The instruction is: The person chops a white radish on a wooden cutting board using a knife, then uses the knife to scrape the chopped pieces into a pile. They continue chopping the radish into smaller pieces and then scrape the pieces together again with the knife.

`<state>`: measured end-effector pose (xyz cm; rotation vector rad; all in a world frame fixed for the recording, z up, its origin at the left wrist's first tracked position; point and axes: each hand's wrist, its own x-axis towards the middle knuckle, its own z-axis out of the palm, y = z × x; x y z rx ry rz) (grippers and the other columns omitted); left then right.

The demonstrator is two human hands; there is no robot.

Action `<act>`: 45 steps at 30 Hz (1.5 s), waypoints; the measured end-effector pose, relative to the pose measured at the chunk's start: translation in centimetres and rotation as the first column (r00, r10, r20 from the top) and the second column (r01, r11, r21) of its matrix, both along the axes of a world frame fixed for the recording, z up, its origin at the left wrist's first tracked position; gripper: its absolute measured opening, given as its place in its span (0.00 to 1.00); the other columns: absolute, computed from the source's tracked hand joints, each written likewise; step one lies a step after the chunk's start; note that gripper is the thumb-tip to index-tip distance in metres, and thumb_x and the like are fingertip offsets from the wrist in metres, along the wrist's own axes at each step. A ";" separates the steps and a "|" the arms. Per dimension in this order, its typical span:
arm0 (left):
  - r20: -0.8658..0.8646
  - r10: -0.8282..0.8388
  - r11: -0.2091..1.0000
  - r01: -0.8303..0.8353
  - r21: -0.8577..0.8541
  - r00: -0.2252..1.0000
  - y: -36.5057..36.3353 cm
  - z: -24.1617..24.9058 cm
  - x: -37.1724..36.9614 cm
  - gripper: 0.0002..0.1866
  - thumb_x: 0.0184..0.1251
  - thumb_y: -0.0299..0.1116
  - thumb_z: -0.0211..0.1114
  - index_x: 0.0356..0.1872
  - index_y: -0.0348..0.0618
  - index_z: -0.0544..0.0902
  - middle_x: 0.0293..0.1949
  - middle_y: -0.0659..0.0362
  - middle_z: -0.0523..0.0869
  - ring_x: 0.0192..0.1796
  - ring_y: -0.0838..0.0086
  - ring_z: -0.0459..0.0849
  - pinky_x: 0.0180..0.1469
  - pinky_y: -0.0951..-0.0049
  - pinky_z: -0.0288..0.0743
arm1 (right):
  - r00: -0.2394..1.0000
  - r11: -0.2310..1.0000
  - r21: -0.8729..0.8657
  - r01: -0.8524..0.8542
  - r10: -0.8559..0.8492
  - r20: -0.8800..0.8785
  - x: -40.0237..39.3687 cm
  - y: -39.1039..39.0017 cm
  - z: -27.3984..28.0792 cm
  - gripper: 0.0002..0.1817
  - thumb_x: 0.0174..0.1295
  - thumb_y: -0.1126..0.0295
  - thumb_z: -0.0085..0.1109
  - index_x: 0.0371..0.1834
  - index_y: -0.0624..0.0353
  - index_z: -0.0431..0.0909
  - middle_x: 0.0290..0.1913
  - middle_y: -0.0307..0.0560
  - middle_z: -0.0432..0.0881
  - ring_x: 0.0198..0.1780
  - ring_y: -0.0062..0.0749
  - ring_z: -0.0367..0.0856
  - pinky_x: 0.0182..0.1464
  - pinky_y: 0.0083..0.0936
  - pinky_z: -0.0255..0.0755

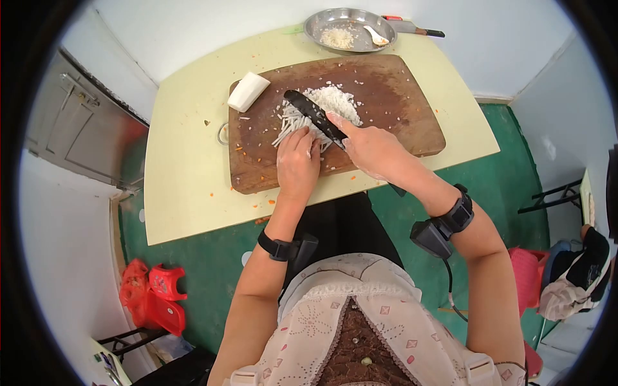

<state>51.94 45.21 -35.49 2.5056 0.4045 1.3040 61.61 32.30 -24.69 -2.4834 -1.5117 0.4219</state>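
Note:
On the wooden cutting board (386, 96) my right hand (373, 151) grips a black-bladed knife (313, 116), its index finger laid along the blade. The blade slants up to the left across cut white vegetable. My left hand (298, 157) rests with curled fingers on thin white strips (293, 125), just left of the blade. Beyond the knife sits a pile of finely chopped white bits (335, 101). A thick peeled white piece, looking like radish (248, 91), lies at the board's upper left corner. The knife handle is mostly hidden by my right hand.
A metal plate (315, 37) with chopped bits and a white spoon (375, 36) stands at the table's back edge, beside another knife (418, 29). Orange scraps dot the pale yellow table (187, 161). Red stools (166, 283) stand on the green floor at lower left.

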 end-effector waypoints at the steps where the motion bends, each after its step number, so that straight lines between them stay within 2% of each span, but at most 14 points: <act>1: 0.007 0.007 1.000 -0.007 -0.003 1.000 0.0 0.1 -0.1 0.09 0.52 0.23 0.66 0.35 0.34 0.80 0.41 0.49 0.83 0.45 0.55 0.80 0.50 0.60 0.74 | 1.000 1.000 -0.012 0.010 -0.010 -0.001 0.0 -0.1 0.5 0.35 0.57 0.76 0.46 0.72 0.52 0.54 0.27 0.58 0.81 0.32 0.51 0.82 0.36 0.43 0.74; 4: 0.040 0.018 0.996 -0.014 -0.085 0.999 -0.5 0.6 -0.3 0.09 0.51 0.23 0.66 0.35 0.34 0.80 0.39 0.50 0.82 0.44 0.55 0.80 0.48 0.62 0.74 | 1.000 0.993 0.117 0.006 -0.005 -0.003 -0.5 -0.7 1.1 0.31 0.66 0.69 0.43 0.73 0.44 0.50 0.23 0.60 0.78 0.26 0.55 0.78 0.33 0.46 0.70; 7: 0.027 0.016 0.995 -0.013 -0.100 1.000 -0.4 0.5 -0.2 0.09 0.50 0.22 0.66 0.34 0.33 0.79 0.38 0.50 0.81 0.42 0.55 0.79 0.47 0.62 0.74 | 0.999 0.996 0.085 -0.019 0.016 0.035 -1.1 -0.9 1.0 0.31 0.66 0.70 0.43 0.73 0.43 0.51 0.21 0.58 0.78 0.25 0.54 0.77 0.32 0.45 0.71; 10: 0.012 0.002 0.998 -0.001 -0.062 1.000 -0.4 0.6 -0.3 0.09 0.50 0.22 0.66 0.34 0.34 0.78 0.38 0.50 0.81 0.41 0.55 0.79 0.46 0.62 0.74 | 0.997 0.995 0.088 -0.046 0.040 0.071 -1.3 -1.2 0.1 0.32 0.64 0.71 0.44 0.73 0.46 0.51 0.20 0.57 0.77 0.23 0.52 0.77 0.29 0.45 0.71; 13: -0.008 -0.019 0.999 0.019 -0.048 1.000 -0.3 0.8 -0.3 0.08 0.50 0.22 0.66 0.33 0.34 0.78 0.37 0.50 0.80 0.41 0.55 0.78 0.45 0.61 0.73 | 0.995 0.994 0.069 -0.082 0.078 0.060 -1.8 -1.6 0.8 0.34 0.56 0.78 0.44 0.71 0.57 0.55 0.24 0.57 0.80 0.26 0.51 0.80 0.33 0.43 0.74; 19: -0.047 -0.010 0.999 0.008 -0.039 0.999 -0.3 1.1 -0.1 0.07 0.51 0.21 0.66 0.32 0.34 0.79 0.37 0.50 0.81 0.39 0.54 0.79 0.42 0.60 0.74 | 0.992 0.990 0.077 -0.119 0.115 0.053 -1.4 -1.2 0.4 0.34 0.57 0.77 0.42 0.71 0.59 0.54 0.21 0.56 0.80 0.25 0.51 0.80 0.31 0.43 0.74; 25: -0.049 -0.021 0.999 0.020 -0.033 0.999 -0.2 1.1 -0.1 0.07 0.50 0.21 0.66 0.32 0.34 0.79 0.37 0.50 0.81 0.40 0.54 0.79 0.42 0.60 0.74 | 0.994 0.991 0.088 -0.097 0.092 0.059 -0.9 0.1 -1.4 0.34 0.58 0.76 0.43 0.72 0.54 0.54 0.25 0.58 0.81 0.27 0.50 0.81 0.32 0.43 0.74; 28: -0.067 -0.019 0.999 0.016 -0.037 0.998 -0.3 1.3 -0.3 0.08 0.51 0.22 0.66 0.34 0.33 0.79 0.38 0.50 0.82 0.41 0.54 0.79 0.44 0.61 0.74 | 0.999 0.999 0.009 -0.044 0.044 0.012 -0.5 0.6 -1.0 0.33 0.60 0.74 0.43 0.73 0.50 0.53 0.27 0.59 0.81 0.30 0.51 0.81 0.35 0.44 0.74; 31: -0.014 -0.017 1.000 0.017 -0.022 1.000 -0.4 0.8 -0.2 0.10 0.51 0.23 0.67 0.36 0.33 0.80 0.39 0.50 0.82 0.43 0.55 0.80 0.46 0.61 0.74 | 0.998 0.989 0.142 -0.028 0.037 -0.060 1.0 0.1 -1.9 0.33 0.63 0.71 0.45 0.73 0.43 0.51 0.23 0.60 0.77 0.26 0.53 0.78 0.32 0.45 0.71; 34: -0.014 -0.015 1.000 0.014 -0.024 1.000 -0.3 0.7 -0.4 0.12 0.52 0.25 0.68 0.38 0.34 0.80 0.41 0.49 0.82 0.45 0.55 0.79 0.48 0.61 0.74 | 0.996 0.994 0.110 0.015 -0.004 -0.093 1.7 0.1 -1.3 0.31 0.64 0.70 0.44 0.73 0.43 0.51 0.22 0.59 0.77 0.25 0.53 0.77 0.33 0.45 0.70; 37: 0.026 0.044 0.997 -0.042 -0.068 0.999 -0.7 1.0 -0.4 0.12 0.51 0.25 0.69 0.38 0.34 0.80 0.41 0.49 0.81 0.46 0.54 0.79 0.49 0.61 0.74 | 0.998 0.991 0.125 0.038 -0.031 -0.059 0.5 -0.9 0.9 0.31 0.65 0.70 0.44 0.73 0.43 0.52 0.21 0.59 0.76 0.25 0.53 0.77 0.33 0.45 0.69; 40: 0.000 0.070 0.985 -0.069 -0.157 0.998 -0.7 0.6 -0.5 0.12 0.51 0.25 0.69 0.38 0.35 0.80 0.41 0.49 0.82 0.46 0.54 0.79 0.49 0.61 0.74 | 1.000 0.987 0.158 0.007 -0.011 0.021 0.2 -1.4 0.9 0.31 0.65 0.69 0.44 0.73 0.42 0.52 0.20 0.58 0.76 0.24 0.52 0.77 0.32 0.45 0.70; 43: 0.005 0.021 0.998 -0.021 -0.062 1.000 -0.6 0.6 -0.6 0.12 0.51 0.22 0.67 0.37 0.33 0.79 0.40 0.48 0.80 0.44 0.53 0.78 0.47 0.60 0.74 | 1.000 0.993 0.116 0.005 -0.002 -0.026 -0.7 -1.8 1.3 0.31 0.65 0.70 0.44 0.73 0.43 0.52 0.19 0.57 0.77 0.22 0.51 0.76 0.30 0.45 0.70; 45: -0.005 0.008 0.998 -0.008 -0.063 1.000 -0.5 0.5 -0.6 0.11 0.51 0.22 0.66 0.37 0.33 0.79 0.40 0.48 0.80 0.44 0.54 0.78 0.47 0.60 0.74 | 0.999 0.988 0.146 -0.038 0.032 0.044 -0.9 -1.9 -0.1 0.31 0.65 0.70 0.45 0.73 0.44 0.52 0.19 0.56 0.77 0.22 0.51 0.77 0.29 0.45 0.71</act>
